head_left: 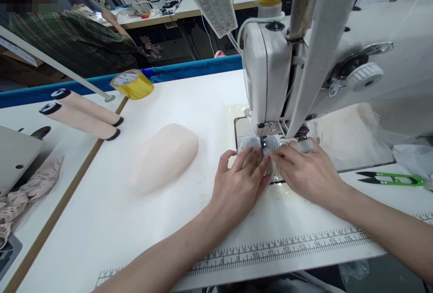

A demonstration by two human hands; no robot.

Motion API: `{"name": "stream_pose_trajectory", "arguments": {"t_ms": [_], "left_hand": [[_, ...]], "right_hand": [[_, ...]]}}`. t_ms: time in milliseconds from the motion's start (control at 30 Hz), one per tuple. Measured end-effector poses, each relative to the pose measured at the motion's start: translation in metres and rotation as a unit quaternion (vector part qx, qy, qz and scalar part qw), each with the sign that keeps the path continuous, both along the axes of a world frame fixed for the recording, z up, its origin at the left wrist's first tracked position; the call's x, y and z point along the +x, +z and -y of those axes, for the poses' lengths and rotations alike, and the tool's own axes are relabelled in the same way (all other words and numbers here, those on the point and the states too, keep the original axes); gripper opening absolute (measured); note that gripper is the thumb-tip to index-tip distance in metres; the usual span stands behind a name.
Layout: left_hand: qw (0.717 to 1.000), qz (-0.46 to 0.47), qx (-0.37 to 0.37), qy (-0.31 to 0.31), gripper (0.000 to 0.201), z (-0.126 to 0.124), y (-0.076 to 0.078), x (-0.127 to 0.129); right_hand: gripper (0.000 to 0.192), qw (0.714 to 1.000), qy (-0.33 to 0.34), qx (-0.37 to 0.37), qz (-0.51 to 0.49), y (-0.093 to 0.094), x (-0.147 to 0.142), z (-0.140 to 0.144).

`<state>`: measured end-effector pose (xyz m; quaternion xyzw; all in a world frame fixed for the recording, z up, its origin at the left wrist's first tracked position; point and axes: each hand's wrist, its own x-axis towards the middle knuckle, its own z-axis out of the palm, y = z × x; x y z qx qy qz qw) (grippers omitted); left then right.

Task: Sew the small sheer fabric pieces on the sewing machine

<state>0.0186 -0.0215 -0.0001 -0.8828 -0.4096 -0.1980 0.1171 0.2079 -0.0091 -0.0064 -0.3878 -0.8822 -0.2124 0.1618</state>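
A white sewing machine (267,72) stands on the white table (135,221). Under its needle lies a small piece of thin pale fabric (248,145). My left hand (238,185) presses flat on this fabric from the left, fingertips close to the presser foot. My right hand (306,171) rests on the fabric from the right, its fingers meeting the left hand's just in front of the needle. Most of the piece is hidden under both hands.
A stack of pale molded foam cups (164,155) lies left of my hands. Green thread snips (392,178) lie at the right. Yellow tape roll (132,84) and two thread cones (83,115) sit at the far left. Another person (67,36) sits behind. A printed ruler (277,248) runs along the front edge.
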Motion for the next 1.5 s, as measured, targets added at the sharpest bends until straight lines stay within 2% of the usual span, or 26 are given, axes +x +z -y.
{"name": "stream_pose_trajectory", "arguments": {"t_ms": [900, 1033, 1100, 1167, 1267, 1400, 1500], "left_hand": [[1.0, 0.024, -0.008, 0.004, 0.027, -0.009, -0.006, -0.002], [0.999, 0.049, -0.004, -0.019, 0.025, -0.009, -0.002, -0.004], [0.997, 0.064, -0.034, -0.042, 0.018, -0.005, 0.006, -0.006], [0.992, 0.055, -0.099, -0.05, 0.015, 0.001, 0.015, -0.007], [0.982, 0.003, -0.185, -0.027, 0.019, 0.011, 0.024, -0.008], [0.984, -0.044, -0.175, -0.004, 0.022, 0.008, 0.021, -0.007], [0.981, 0.001, -0.195, 0.001, 0.026, -0.007, 0.018, -0.007]], "right_hand": [[0.024, 1.0, -0.017, 0.018, 0.001, -0.002, 0.0, -0.004], [0.026, 1.0, -0.002, 0.013, -0.021, 0.002, 0.001, -0.003], [0.027, 0.999, 0.025, -0.007, -0.044, 0.004, 0.001, -0.002], [0.024, 0.996, 0.058, -0.032, -0.067, 0.006, 0.001, -0.002], [0.02, 0.991, 0.085, -0.046, -0.093, 0.006, 0.002, -0.002], [0.018, 0.982, 0.087, -0.083, -0.148, 0.003, 0.004, -0.004], [0.017, 0.961, 0.067, -0.152, -0.22, 0.001, 0.006, -0.007]]}}
